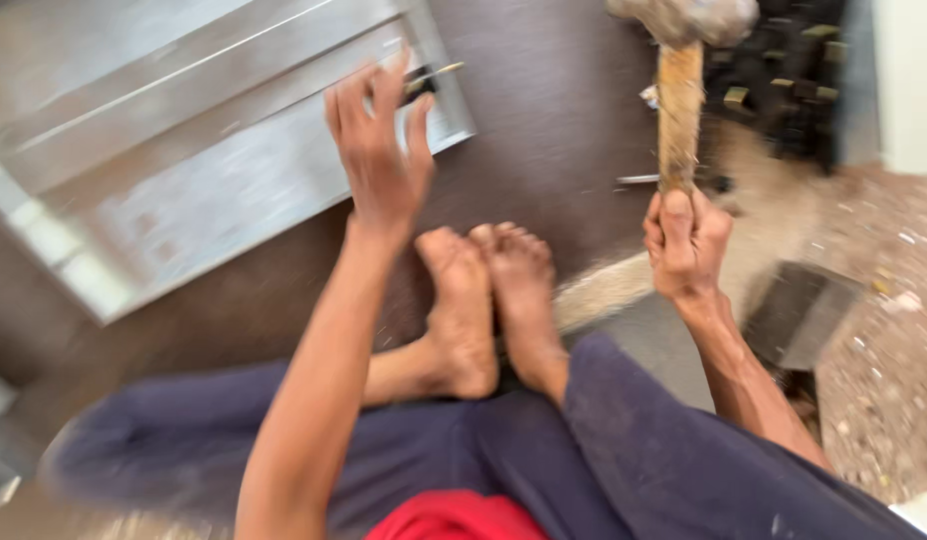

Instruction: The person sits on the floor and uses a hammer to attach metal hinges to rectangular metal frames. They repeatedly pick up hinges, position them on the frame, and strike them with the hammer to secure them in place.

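A metal panel (pixel 214 160) is lying upper left on the floor. The left hand (pixel 379 150) is pinching a small tool (pixel 429 82) against its edge. At upper right, the right hand (pixel 687 240) is gripping a raised hammer (pixel 681 90).

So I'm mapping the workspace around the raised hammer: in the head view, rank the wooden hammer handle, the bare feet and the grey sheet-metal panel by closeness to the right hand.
1. Wooden hammer handle: gripped in the right hand, rising above it.
2. Bare feet: centre, to its left.
3. Grey sheet-metal panel: far left, beyond the left hand.
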